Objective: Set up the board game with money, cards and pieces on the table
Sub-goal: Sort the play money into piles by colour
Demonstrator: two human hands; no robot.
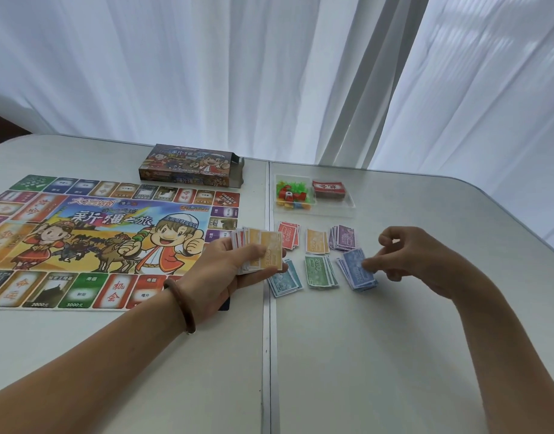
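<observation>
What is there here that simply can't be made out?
Head view:
- Game board: left edge cut off by the frame; near right corner under the left hand.
- Teal notes: partly behind that hand's fan of notes.
- Right hand: pinching or just touching the blue notes, unclear.
- Pieces in the clear tray: too small to count.

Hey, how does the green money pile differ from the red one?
The green pile is printed 500; the red pile reads 10000. The green pile lies in the near row, middle; the red pile lies in the far row, leftmost, beside the left hand. Both are loose stacks of paper notes lying flat on the table.
</observation>
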